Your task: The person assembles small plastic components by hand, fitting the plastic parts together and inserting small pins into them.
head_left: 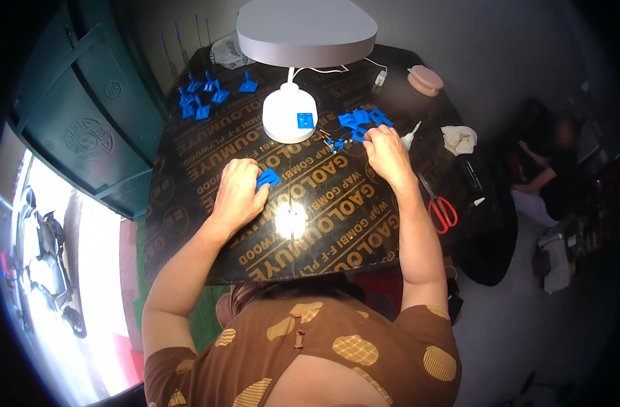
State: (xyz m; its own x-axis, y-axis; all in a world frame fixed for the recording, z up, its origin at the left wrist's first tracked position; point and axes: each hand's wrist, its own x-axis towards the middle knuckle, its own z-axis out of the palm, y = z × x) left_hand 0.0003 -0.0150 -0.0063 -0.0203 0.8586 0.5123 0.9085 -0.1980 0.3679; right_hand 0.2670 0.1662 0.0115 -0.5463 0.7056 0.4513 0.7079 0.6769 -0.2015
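My left hand (238, 193) rests over the near left part of the table, its thumb and fingers closed on a small flat blue plastic piece (268, 178). Farther right, my right hand (387, 154) reaches to the pile of blue plastic pieces (354, 119). Its fingertips are bent together on a piece at the pile's near edge, and the fingers partly cover that piece. Just left of that hand lie small blue-and-metal parts (335, 144) and thin brass-coloured pins (325, 135). One blue square piece (305, 121) sits on the white lamp base (280, 129).
The lamp head (307, 34) hangs over the table's far side. Several blue pieces with upright stems (201, 108) stand far left. On the right are red-handled scissors (443, 214), a white nozzle bottle (409, 139), a crumpled white cloth (458, 140), a black pen-like tool (471, 175) and a pink round case (425, 81).
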